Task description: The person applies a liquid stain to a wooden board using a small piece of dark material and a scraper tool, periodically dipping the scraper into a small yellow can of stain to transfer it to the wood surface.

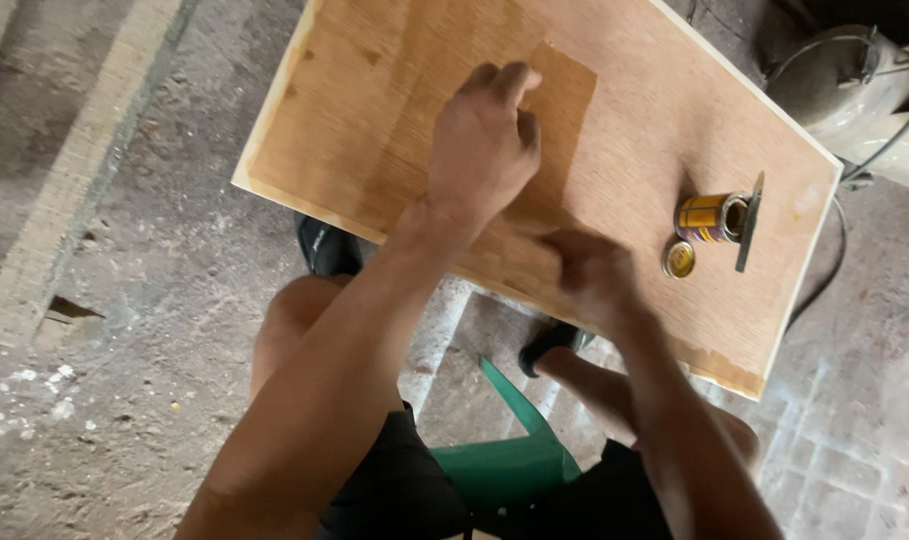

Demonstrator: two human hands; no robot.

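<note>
Your left hand [484,140]: fingers curled, mid-board [634,110]. Your right hand [589,275]: blurred at the near edge, grip unclear. Tin [709,217], lid [679,259]: near the right edge, well apart.

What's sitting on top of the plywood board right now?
On the plywood board lie a small yellow can on its side, its round lid and a flat dark tool. Left hand and blurred right hand cover whatever lies beneath them.

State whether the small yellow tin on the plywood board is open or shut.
Open: the tin lies tipped on its side, its yellow lid off, flat on the plywood board beside it.
</note>
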